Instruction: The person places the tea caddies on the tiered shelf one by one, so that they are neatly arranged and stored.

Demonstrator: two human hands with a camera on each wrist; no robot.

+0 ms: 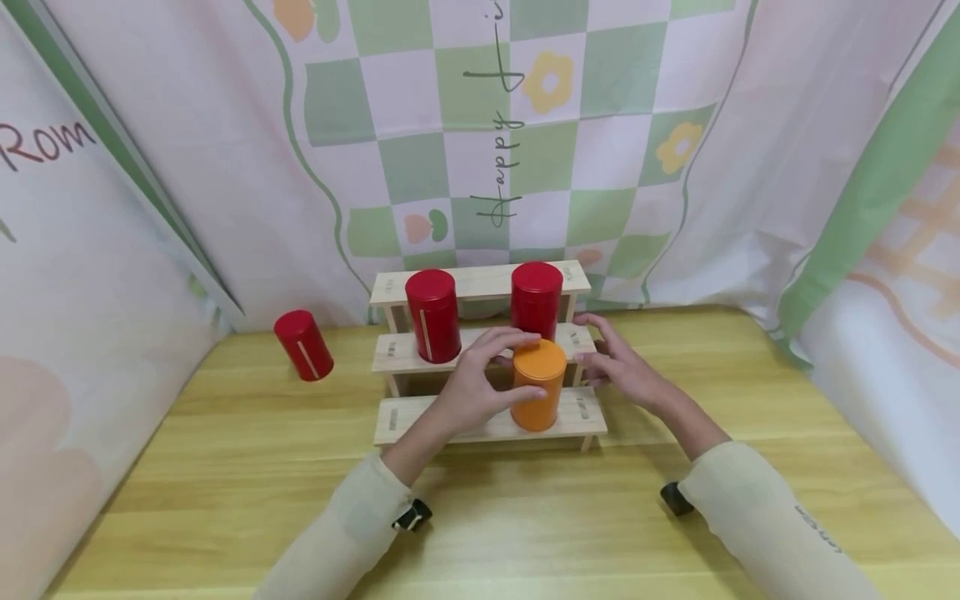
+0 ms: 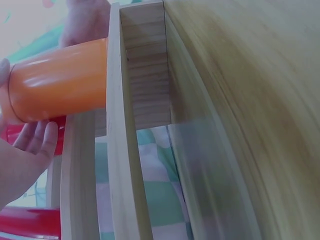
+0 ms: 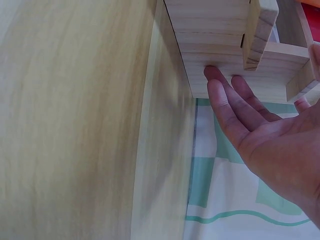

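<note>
On the bottom step (image 1: 487, 429) of the wooden stand (image 1: 480, 283), the orange canister (image 1: 537, 400) sits upright, the left hand (image 1: 472, 383) with its fingers clamped round it. The right hand (image 1: 626, 373), fingers apart, is at the stand's side. Settling it seems underway; next calls for a gentle release.

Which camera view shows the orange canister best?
The head view: the orange canister shows top and side, slightly overlapped by the left hand. The left wrist view shows its side close up, not its top; the right wrist view catches just an orange sliver in the top right corner.
</note>
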